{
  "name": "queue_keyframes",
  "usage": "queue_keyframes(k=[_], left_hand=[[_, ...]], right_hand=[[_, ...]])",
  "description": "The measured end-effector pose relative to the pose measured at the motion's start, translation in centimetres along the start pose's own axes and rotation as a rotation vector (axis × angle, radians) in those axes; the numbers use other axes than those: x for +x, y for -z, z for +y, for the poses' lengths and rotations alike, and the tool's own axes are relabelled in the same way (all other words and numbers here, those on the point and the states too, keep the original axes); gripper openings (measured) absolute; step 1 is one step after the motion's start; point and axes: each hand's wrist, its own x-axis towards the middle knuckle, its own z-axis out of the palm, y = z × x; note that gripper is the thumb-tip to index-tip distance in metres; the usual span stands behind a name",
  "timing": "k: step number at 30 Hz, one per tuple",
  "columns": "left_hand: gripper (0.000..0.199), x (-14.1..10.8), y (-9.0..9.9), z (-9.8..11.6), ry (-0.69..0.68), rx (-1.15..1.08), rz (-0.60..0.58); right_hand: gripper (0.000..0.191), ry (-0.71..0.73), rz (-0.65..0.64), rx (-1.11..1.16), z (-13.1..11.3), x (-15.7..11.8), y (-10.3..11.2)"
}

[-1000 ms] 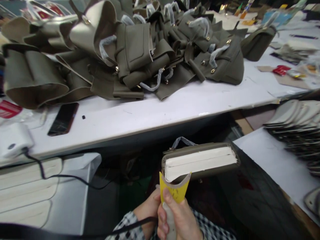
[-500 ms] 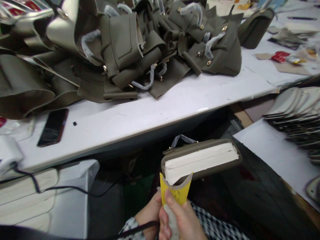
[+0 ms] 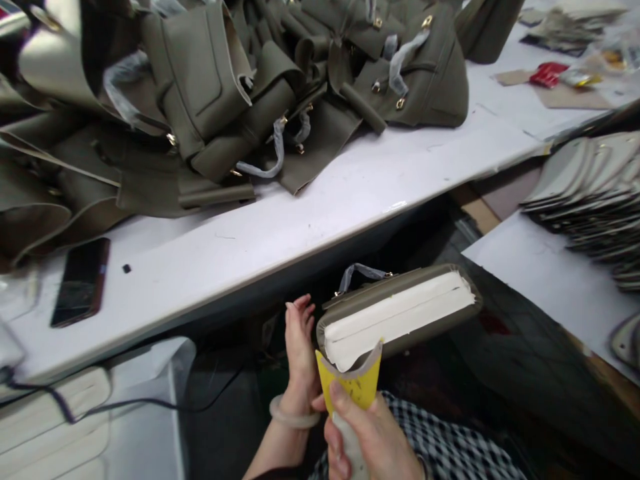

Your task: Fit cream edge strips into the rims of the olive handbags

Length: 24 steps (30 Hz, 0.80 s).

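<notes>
My right hand [image 3: 367, 430] is wrapped round the grey handle of a yellow scraper-like tool [image 3: 353, 389] with a concave, grey-edged end. That end points at the near left corner of a dark olive handbag [image 3: 400, 340], overlapping it in view; I cannot tell whether they touch. A white panel [image 3: 395, 317] fills the bag's upward face, and its wrapped handle [image 3: 365, 271] lies at the far side. My left hand [image 3: 300, 343], with a pale bangle at the wrist, is raised beside the bag's left end, fingers stretched out and nothing visible in them.
A white table [image 3: 320, 207] crosses ahead, heaped with olive bags [image 3: 195, 73]. On it lies a phone [image 3: 81, 281]. At right are stacked pale, dark-edged pieces [image 3: 590, 193]; at lower left, a whitish bin [image 3: 145, 407] and a black cord [image 3: 135, 400].
My left hand has come out from behind the right hand, moving up and left with its fingers opened. The right hand still holds the tool by the bag. The camera view has shifted slightly.
</notes>
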Motion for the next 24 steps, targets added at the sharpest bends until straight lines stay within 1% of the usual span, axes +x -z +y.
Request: queue_keyframes(k=[1, 2, 3, 4, 5, 6, 9, 16, 24], left_hand=[[0.059, 0.1, -0.1, 0.7, -0.067, -0.014, -0.018], [0.062, 0.1, -0.2, 1.5, -0.139, 0.0, -0.071], [0.064, -0.1, -0.3, 2.3, -0.203, 0.043, -0.15], [0.065, -0.4, -0.5, 2.9, -0.246, 0.108, -0.234], [0.066, -0.7, -0.7, 3.5, -0.266, 0.18, -0.292], [0.066, -1.0, -0.8, 3.9, -0.275, 0.235, -0.313], [0.064, -1.3, -1.3, 4.4, -0.265, 0.281, -0.276], [0.062, -1.0, -1.8, 4.1, -0.233, 0.287, -0.219], [0.058, -1.3, -2.2, 3.6, -0.229, 0.264, -0.176]], right_hand=[[0.07, -0.001, -0.004, -0.008, 0.0, 0.0, 0.1], [0.069, 0.0, -0.006, -0.017, 0.0, 0.0, 0.2], [0.069, 0.0, -0.01, -0.027, 0.0, 0.0, 0.3], [0.069, -0.001, -0.015, -0.038, 0.0, 0.0, 0.4], [0.069, -0.002, -0.022, -0.048, -0.1, 0.0, 0.5], [0.069, -0.008, -0.032, -0.06, -0.2, 0.0, 0.6], [0.07, -0.044, -0.058, -0.094, -0.7, -0.1, 1.0], [0.074, -0.144, -0.086, -0.143, -1.8, -0.1, 1.6], [0.077, -0.148, -0.142, -0.287, -2.8, 0.0, 2.3]])
